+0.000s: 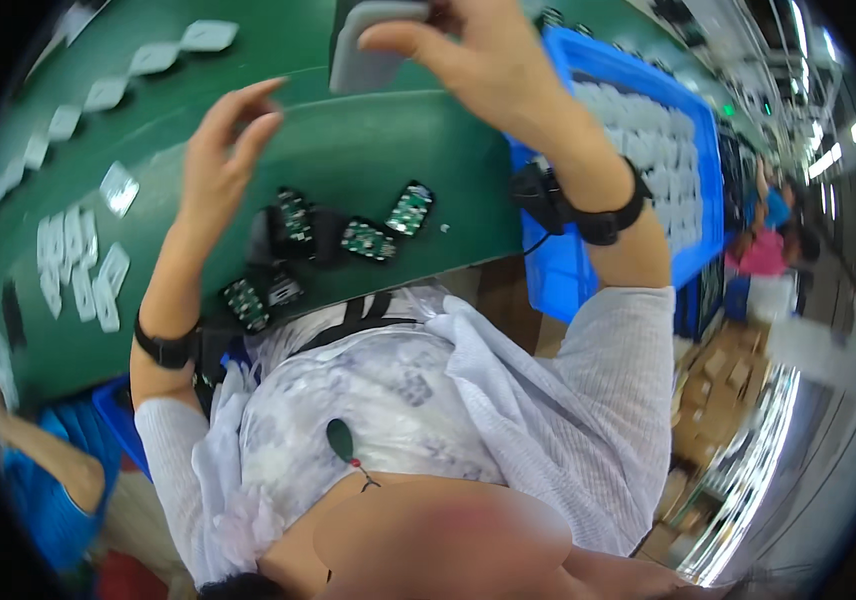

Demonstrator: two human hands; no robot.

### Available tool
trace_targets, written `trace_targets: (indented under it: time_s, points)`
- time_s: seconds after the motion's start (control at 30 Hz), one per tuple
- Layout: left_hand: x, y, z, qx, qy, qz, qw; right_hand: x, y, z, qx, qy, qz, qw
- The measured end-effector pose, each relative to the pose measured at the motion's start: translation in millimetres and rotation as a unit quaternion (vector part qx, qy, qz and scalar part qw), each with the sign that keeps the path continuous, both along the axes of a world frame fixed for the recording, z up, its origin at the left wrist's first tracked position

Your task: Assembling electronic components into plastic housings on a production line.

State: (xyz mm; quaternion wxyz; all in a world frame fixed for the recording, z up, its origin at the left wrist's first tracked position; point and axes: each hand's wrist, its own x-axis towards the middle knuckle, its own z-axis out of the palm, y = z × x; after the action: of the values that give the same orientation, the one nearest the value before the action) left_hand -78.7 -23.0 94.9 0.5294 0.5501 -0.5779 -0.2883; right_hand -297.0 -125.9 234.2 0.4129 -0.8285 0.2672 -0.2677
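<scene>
At the top of the view my right hand is closed around a pale grey-white plastic cover, its thumb along the near side. A dark edge shows behind the cover; I cannot make out what it is. My left hand hovers over the green surface with thumb and fingers apart, holding nothing. Between my arms, near the table's front edge, lie several black housings with green circuit boards, among them one board to the right and another beside it. A black fixture stands among them.
A blue crate filled with white covers stands under my right forearm. Several small white pieces lie at the left; a row of white covers curves along the far left. A co-worker's arm reaches in at lower left.
</scene>
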Motion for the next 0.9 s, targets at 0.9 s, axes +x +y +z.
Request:
trace_targets:
  time_s: [0.9]
  points:
    - [49.7,40.3,-83.6,0.04,-0.257,0.122,0.958,-255.6,26.2,-78.5,-0.185,0.317,-0.158,0.917]
